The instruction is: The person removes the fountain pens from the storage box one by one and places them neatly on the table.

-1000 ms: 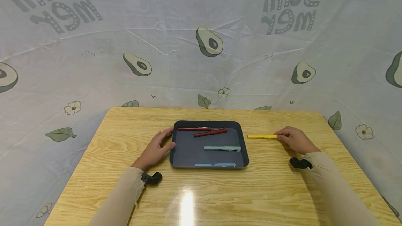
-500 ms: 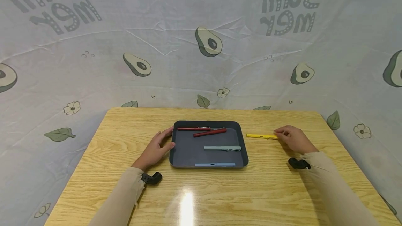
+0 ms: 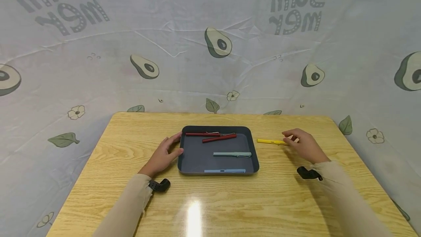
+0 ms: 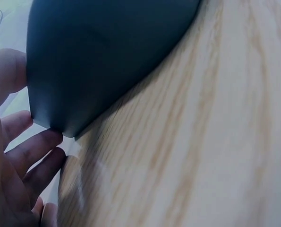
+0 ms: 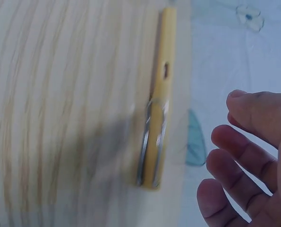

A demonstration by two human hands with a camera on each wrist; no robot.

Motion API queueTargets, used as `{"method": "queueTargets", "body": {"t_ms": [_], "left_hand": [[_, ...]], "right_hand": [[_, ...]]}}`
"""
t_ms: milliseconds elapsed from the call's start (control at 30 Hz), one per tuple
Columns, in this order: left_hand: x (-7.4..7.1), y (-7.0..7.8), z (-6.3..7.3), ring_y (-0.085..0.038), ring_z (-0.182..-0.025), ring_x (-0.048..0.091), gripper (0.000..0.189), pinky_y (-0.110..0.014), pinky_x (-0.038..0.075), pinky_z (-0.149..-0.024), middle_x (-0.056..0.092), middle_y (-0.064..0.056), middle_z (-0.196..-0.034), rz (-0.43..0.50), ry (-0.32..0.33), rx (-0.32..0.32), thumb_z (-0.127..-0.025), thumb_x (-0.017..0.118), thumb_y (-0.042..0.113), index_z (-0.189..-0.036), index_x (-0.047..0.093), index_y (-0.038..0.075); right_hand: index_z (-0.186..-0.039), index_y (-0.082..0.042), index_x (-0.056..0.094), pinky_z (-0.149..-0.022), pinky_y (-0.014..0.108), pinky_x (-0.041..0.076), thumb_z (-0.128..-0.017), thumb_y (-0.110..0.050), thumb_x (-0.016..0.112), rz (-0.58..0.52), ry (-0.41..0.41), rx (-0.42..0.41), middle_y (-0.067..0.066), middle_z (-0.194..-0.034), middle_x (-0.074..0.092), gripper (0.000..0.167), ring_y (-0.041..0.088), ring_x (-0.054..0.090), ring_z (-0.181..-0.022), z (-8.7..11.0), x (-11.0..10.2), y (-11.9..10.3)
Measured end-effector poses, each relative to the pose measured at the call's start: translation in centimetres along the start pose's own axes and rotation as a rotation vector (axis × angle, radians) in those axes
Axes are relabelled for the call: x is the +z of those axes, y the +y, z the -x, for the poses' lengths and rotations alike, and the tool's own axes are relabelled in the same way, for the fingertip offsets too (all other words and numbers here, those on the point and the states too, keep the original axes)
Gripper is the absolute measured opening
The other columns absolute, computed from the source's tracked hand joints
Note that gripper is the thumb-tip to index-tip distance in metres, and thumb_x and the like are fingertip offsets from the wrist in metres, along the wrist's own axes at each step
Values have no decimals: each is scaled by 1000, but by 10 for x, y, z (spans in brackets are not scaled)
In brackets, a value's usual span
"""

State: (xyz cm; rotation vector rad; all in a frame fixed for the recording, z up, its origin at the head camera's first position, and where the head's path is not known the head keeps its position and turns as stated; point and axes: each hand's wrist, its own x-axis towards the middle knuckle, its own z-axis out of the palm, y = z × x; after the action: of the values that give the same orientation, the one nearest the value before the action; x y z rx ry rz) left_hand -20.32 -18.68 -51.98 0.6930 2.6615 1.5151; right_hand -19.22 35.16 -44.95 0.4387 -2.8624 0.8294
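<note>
A dark grey tray (image 3: 195, 156) sits mid-table. My left hand (image 3: 162, 157) rests against its left side, and in the left wrist view the fingertips touch the tray's wall (image 4: 97, 56). To the right of the tray a yellow pen (image 3: 270, 141) lies flat on the wood, its metal clip (image 5: 145, 142) showing in the right wrist view. My right hand (image 3: 304, 144) hovers at the pen's right end, fingers loosely bent and apart from it. Inside the tray lie two dark red pens (image 3: 201, 134), a pale green pen (image 3: 227, 154) and a light blue pen (image 3: 225, 171).
The wooden table (image 3: 230, 204) has a back edge close behind the tray. A pale cloth (image 3: 177, 83) printed with avocados, leaves and flowers hangs behind and around it. Each wrist wears a black camera mount (image 3: 160, 185).
My right hand has let go of the yellow pen, which has turned slightly so that its clip shows, and lifted a little. The left hand stays against the tray.
</note>
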Motion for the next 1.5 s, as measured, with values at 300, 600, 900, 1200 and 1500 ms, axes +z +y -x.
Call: {"method": "queueTargets", "body": {"t_ms": [300, 600, 900, 1200, 1500], "left_hand": [[2, -1, 2, -31, -154, 31, 68, -51, 3, -130, 45, -10, -160, 19, 1, 1, -104, 65, 35, -163, 35, 20], [1, 1, 3, -29, -152, 34, 67, -51, 4, -130, 45, -10, -160, 2, 5, 7, -104, 65, 32, -163, 35, 19], [2, -1, 2, -28, -151, 37, 67, -50, 4, -130, 47, -9, -159, 5, 11, 7, -104, 65, 31, -163, 35, 17], [1, -2, 3, -28, -151, 36, 68, -51, 4, -130, 46, -10, -159, 8, 9, 3, -104, 64, 35, -163, 35, 19], [1, 1, 2, -28, -152, 35, 67, -51, 5, -130, 46, -10, -160, 1, 6, -3, -105, 65, 31, -163, 35, 18]], "right_hand": [[-134, -2, 66, -76, 34, 53, -106, -25, 62, -17, 0, -8, 17, -128, 66, 36, 23, 59, -96, -3, 9, -31], [-129, -4, 70, -65, 28, 52, -102, -9, 67, -25, -7, -48, 14, -121, 69, 27, 20, 59, -86, -7, 21, -62], [-125, -3, 72, -61, 26, 48, -98, -7, 72, -58, -43, -108, 14, -118, 72, 27, 15, 55, -77, -17, 38, -83], [-123, -4, 73, -60, 27, 43, -98, -12, 72, -72, -123, -80, 5, -106, 71, 27, 14, 47, -69, -22, 50, -94], [-122, -4, 74, -63, 29, 45, -99, -13, 71, -50, -161, -96, 6, -110, 72, 25, 15, 48, -73, -26, 56, -102]]}}
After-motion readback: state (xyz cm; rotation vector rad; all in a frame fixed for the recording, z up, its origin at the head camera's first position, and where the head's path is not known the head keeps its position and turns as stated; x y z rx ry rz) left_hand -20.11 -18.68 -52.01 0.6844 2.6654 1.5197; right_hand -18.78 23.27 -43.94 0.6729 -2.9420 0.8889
